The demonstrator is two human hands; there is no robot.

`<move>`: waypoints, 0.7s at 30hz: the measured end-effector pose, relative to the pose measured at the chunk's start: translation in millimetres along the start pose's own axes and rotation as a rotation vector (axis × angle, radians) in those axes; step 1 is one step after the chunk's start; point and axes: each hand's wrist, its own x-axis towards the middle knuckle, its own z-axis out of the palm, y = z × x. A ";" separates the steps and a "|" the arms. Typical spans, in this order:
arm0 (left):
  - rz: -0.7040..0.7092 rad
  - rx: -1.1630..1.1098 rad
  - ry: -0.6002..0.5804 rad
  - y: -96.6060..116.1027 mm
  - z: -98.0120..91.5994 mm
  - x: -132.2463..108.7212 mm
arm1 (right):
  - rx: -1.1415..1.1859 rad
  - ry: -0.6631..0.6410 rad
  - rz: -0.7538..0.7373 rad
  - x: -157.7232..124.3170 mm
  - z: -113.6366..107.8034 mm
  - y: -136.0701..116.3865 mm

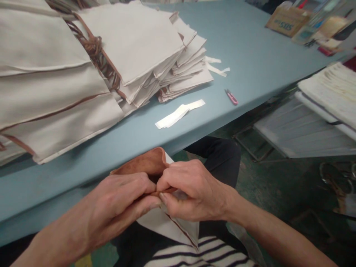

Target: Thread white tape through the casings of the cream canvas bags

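Observation:
Over my lap, at the table's near edge, I have a cream fabric piece (155, 224) with a brown leather-like part (139, 165) that curves up behind my fingers. My left hand (125, 198) pinches the brown edge between thumb and fingers. Close against it, my right hand (191, 191) pinches the same edge, its thumb nearly touching the left one. The fingertips hide whatever lies between them. Below the hands the cream fabric hangs to a point, with a dark brown line along it.
Stacked cream fabric pieces (139, 40) with brown edging and cords fill the left of the blue table (244, 48). White strips (180, 113) and pink thread snips (231, 97) lie near its edge. A cardboard box (287, 20) stands far right. Another fabric stack (330, 87) rests right.

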 end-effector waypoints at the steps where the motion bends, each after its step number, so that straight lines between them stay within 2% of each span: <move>1: 0.000 0.003 -0.024 -0.3 0.3 0.2 | 0.008 -0.013 -0.001 -1.1 -1.1 -1.6; 4: -0.004 0.010 -0.048 -0.9 6.3 0.0 | 0.039 -0.088 0.014 -4.9 -6.7 -6.9; 9: 0.052 0.022 0.136 1.3 25.0 -3.5 | 0.129 -0.261 0.188 -1.4 -14.9 -7.7; 11: 0.019 -0.058 0.182 6.4 28.0 -3.4 | 0.259 -0.323 0.230 3.5 -12.7 -4.2; 13: -0.035 -0.190 0.230 14.1 28.5 -1.2 | 0.485 -0.350 0.263 7.0 -6.3 -1.0; 16: -0.106 -0.455 0.352 26.0 33.0 5.0 | 0.772 -0.270 0.335 4.9 8.4 0.0; 21: -0.183 -0.746 0.530 26.5 57.4 8.9 | 0.679 -0.052 0.301 -7.7 25.8 -2.0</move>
